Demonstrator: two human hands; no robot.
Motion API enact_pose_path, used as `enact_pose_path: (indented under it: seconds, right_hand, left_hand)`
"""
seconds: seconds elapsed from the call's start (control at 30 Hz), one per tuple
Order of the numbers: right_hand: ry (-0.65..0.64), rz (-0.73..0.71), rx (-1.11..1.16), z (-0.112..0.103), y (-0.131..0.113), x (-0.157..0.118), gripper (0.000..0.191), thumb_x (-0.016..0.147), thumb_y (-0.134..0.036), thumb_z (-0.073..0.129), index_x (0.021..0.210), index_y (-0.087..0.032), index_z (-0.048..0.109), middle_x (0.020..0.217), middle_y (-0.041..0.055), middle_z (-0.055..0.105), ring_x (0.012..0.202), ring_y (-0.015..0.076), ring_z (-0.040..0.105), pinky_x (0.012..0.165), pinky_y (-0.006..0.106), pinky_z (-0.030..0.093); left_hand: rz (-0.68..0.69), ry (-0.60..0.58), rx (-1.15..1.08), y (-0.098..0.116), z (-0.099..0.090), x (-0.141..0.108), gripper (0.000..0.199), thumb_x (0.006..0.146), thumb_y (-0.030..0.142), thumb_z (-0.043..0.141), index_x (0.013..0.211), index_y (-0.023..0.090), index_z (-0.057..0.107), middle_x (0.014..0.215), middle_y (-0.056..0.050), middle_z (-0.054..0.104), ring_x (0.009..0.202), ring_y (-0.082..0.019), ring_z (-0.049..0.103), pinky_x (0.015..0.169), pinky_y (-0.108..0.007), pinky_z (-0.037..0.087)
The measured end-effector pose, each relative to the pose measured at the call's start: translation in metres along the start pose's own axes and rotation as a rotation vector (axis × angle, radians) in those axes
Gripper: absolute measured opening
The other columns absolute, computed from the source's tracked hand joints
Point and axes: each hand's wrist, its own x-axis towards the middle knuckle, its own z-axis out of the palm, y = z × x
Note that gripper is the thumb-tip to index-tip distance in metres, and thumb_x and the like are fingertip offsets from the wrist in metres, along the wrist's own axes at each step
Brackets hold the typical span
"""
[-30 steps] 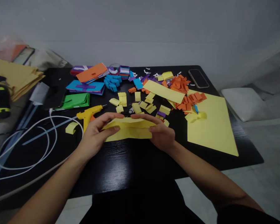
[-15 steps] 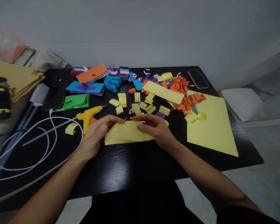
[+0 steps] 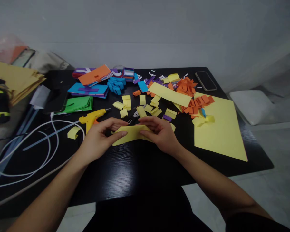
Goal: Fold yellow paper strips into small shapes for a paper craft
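A strip of yellow paper (image 3: 132,133) is held up between both hands at the middle of the table, its face tilted toward me. My left hand (image 3: 100,138) grips its left end, thumb in front and fingers behind. On its right end, my right hand (image 3: 160,133) has the same hold, fingertips behind the top edge. Just beyond lie scissors (image 3: 135,114), partly covered by small folded yellow paper pieces (image 3: 141,111). A yellow glue gun (image 3: 91,118) rests beside my left hand, nozzle pointing away to the right.
Orange paper pieces (image 3: 186,86) lie by a long yellow strip (image 3: 170,94) and a large yellow sheet (image 3: 219,129) on the right. A phone (image 3: 206,81) is at the back right. Green folded paper (image 3: 78,105), a blue stack (image 3: 88,90) and a looped white cable (image 3: 26,175) occupy the left.
The yellow paper has tilted up and shows less of its face. My left thumb has come round onto its front, and my left hand now grips the end.
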Motion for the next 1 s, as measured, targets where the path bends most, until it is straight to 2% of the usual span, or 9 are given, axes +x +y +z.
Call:
enact_pose_path:
  seconds: [0.13, 0.23, 0.47, 0.7, 1.0]
  right_hand:
    - [0.006, -0.007, -0.015, 0.003, 0.0, -0.002, 0.028, 0.08, -0.022, 0.082, 0.107, -0.022, 0.074, 0.11, 0.0046, 0.079, 0.106, 0.0198, 0.075, 0.098, 0.036, 0.061]
    - [0.021, 0.001, -0.018, 0.008, 0.0, -0.003, 0.023, 0.082, -0.025, 0.082, 0.104, -0.022, 0.075, 0.105, 0.0038, 0.08, 0.1, 0.0181, 0.076, 0.094, 0.034, 0.062]
    - [0.049, -0.001, -0.162, 0.009, -0.001, -0.004, 0.011, 0.085, -0.029, 0.078, 0.093, -0.021, 0.079, 0.087, 0.0021, 0.08, 0.081, 0.0155, 0.075, 0.074, 0.028, 0.06]
    - [0.08, -0.086, -0.221, 0.01, 0.001, -0.007, 0.007, 0.085, -0.028, 0.079, 0.091, -0.024, 0.08, 0.087, 0.0008, 0.081, 0.082, 0.0165, 0.076, 0.076, 0.029, 0.06]
    - [0.078, -0.009, -0.19, 0.007, -0.001, -0.003, 0.012, 0.085, -0.032, 0.078, 0.09, -0.022, 0.079, 0.085, 0.0013, 0.08, 0.078, 0.0159, 0.074, 0.07, 0.027, 0.058]
  left_hand:
    - [0.035, 0.025, 0.067, 0.002, 0.006, -0.003, 0.02, 0.088, 0.038, 0.076, 0.101, 0.023, 0.078, 0.088, -0.001, 0.077, 0.076, -0.016, 0.069, 0.068, -0.025, 0.054]
    - [0.113, 0.048, 0.121, 0.002, 0.011, -0.005, 0.014, 0.09, 0.035, 0.073, 0.092, 0.022, 0.078, 0.089, -0.001, 0.078, 0.079, -0.016, 0.07, 0.069, -0.025, 0.054]
    - [0.23, 0.062, 0.165, -0.001, 0.015, -0.007, 0.01, 0.091, 0.032, 0.073, 0.093, 0.022, 0.077, 0.09, -0.002, 0.078, 0.081, -0.017, 0.072, 0.066, -0.025, 0.052]
    - [0.251, 0.078, 0.182, 0.0, 0.014, -0.008, 0.008, 0.089, 0.03, 0.076, 0.092, 0.023, 0.077, 0.09, -0.001, 0.078, 0.081, -0.016, 0.072, 0.067, -0.024, 0.053]
    - [0.199, 0.1, 0.162, -0.001, 0.011, -0.007, 0.008, 0.09, 0.03, 0.074, 0.09, 0.022, 0.073, 0.089, 0.0, 0.075, 0.08, -0.014, 0.068, 0.066, -0.024, 0.051]
